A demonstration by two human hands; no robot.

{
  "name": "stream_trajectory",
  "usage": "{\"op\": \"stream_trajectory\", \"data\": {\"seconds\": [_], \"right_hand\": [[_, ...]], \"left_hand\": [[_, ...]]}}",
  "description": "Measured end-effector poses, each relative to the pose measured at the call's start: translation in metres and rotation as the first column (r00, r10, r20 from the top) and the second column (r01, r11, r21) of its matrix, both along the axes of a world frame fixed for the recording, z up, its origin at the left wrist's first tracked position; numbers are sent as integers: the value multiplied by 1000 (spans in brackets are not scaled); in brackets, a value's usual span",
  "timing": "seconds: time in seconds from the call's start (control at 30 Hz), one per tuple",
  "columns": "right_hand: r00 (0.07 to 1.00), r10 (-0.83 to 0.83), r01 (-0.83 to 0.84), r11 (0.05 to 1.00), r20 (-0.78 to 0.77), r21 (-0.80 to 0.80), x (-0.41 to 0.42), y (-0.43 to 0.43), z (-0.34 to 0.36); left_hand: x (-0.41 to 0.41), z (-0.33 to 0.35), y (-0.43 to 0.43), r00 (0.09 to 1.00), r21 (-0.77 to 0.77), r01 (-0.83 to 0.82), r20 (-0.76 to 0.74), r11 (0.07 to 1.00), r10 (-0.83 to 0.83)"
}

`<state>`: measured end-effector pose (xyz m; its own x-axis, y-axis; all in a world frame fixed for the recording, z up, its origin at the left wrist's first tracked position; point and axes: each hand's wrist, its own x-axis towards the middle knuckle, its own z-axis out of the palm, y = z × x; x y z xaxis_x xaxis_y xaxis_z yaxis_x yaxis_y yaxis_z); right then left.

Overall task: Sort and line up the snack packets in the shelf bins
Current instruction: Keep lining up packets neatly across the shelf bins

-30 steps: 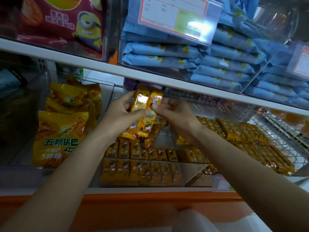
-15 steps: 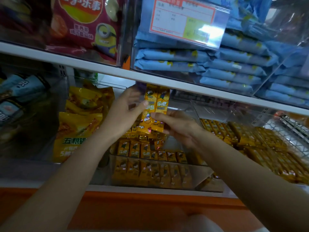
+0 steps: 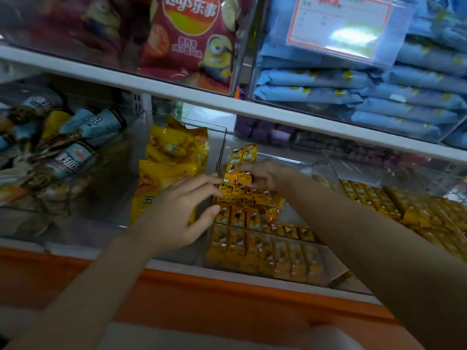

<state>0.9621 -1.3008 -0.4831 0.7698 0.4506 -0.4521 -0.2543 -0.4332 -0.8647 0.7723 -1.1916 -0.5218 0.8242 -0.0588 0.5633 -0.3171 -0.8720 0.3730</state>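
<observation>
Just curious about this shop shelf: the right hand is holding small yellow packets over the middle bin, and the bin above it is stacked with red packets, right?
Not quite. The right hand does hold small yellow packets over the middle bin, but the head view shows the bin above is stacked with blue packets, not red. The red chip bag sits further left.

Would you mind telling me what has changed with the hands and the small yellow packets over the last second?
The left hand let go of the small yellow snack packets and dropped away, open. The right hand lowered them from beneath the white shelf edge toward the clear plastic bin, keeping its grip. The rows of packets in the bin look unchanged.
</observation>
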Motion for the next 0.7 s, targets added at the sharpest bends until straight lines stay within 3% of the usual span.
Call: {"op": "stream_trajectory", "data": {"seconds": [0.27,0.43,0.57,0.7], "right_hand": [[997,34,-31,998,66,-49,-1,16,-1],[974,47,3,976,222,-216,15,12,-7],[965,8,24,993,263,-117,18,3,-9],[906,138,-10,953,401,-304,15,0,-16]], "left_hand": [[5,-10,-6,995,-28,0,95,1000,3],[5,-13,-7,995,-23,-15,98,1000,17],[5,-13,-7,995,-28,-26,92,999,28],[5,-13,-7,995,-24,-20,98,1000,22]]}}
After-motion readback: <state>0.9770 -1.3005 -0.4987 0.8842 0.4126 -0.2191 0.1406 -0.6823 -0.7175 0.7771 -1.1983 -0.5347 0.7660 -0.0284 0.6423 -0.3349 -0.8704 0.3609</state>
